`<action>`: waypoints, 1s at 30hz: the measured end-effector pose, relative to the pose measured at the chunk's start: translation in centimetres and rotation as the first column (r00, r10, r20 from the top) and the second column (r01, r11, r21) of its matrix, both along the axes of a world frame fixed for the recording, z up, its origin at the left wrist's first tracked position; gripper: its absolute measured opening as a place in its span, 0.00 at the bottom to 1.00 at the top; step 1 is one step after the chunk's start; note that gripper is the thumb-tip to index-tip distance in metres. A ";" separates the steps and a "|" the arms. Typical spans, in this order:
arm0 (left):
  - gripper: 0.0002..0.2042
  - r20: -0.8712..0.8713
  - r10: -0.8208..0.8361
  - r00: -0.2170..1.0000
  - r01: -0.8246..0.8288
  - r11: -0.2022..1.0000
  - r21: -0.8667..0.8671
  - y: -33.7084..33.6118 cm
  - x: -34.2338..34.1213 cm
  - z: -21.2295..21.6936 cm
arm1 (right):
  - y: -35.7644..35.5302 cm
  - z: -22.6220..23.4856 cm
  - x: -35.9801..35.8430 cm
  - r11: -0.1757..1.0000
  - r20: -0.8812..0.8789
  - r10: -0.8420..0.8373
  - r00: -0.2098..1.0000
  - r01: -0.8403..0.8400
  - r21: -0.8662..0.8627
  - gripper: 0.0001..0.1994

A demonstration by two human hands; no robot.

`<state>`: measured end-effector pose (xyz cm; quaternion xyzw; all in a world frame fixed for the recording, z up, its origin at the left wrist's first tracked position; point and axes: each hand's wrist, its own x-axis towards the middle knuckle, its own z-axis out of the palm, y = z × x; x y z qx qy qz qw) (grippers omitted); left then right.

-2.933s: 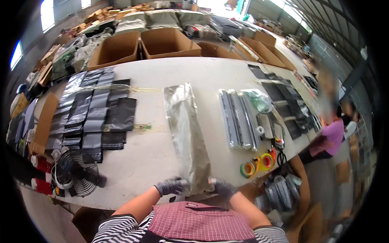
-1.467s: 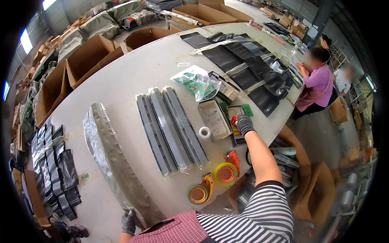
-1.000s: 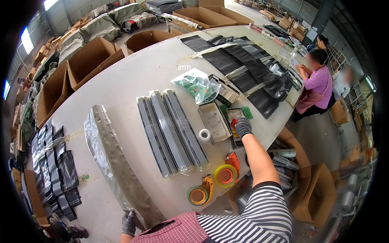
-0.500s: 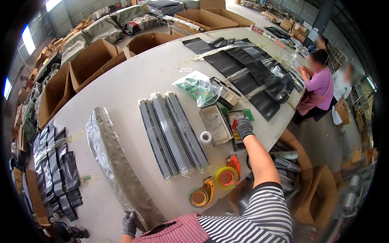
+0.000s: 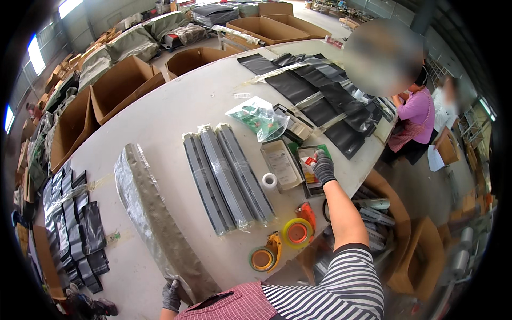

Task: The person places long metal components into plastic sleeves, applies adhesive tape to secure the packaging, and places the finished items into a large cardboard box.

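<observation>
My left hand [image 5: 171, 296], in a grey glove, is closed on the near end of a long silver-grey plastic sleeve [image 5: 154, 213] lying along the table. Reaching forward, my gloved right hand [image 5: 323, 168] is over a small dark open box [image 5: 314, 188]. Its fingers are pinched at a small red-and-white piece [image 5: 310, 161], whose exact kind I cannot make out. Left of that box is an open tray with paper slips [image 5: 284, 164]. A white roll [image 5: 270, 182] stands beside it. Three grey wrapped bundles of strips [image 5: 226, 178] lie between my hands.
Two tape dispensers, one with yellow tape [image 5: 297, 233] and one orange [image 5: 263, 259], lie near the table edge. A clear bag of green pieces [image 5: 258, 118] and black sleeves [image 5: 314, 101] are farther off. Cartons [image 5: 125, 88] line the far side; a co-worker in pink [image 5: 416, 114] is at right.
My right hand has shifted slightly, and more of the red-and-white piece shows at its fingers. My left hand stays on the sleeve. At right, a person in white has moved slightly.
</observation>
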<state>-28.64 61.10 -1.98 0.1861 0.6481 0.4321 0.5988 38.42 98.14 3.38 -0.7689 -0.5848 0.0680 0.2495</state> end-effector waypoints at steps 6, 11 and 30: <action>0.21 0.080 -0.144 0.986 0.131 0.979 0.154 0.2 1.3 1.1 | -3.5 3.3 0.3 0.996 -0.163 0.074 0.984 -0.064 0.062 0.16; 0.21 0.056 -0.188 0.980 0.178 0.972 0.155 -0.6 0.7 0.3 | -13.0 10.2 -7.2 0.997 -0.533 -0.003 0.846 -0.039 -0.067 0.25; 0.36 -0.985 -0.168 -0.043 0.910 0.401 -0.108 -4.4 1.4 7.0 | -41.4 6.8 -38.8 0.854 -0.916 -0.142 0.375 -0.421 -0.305 0.11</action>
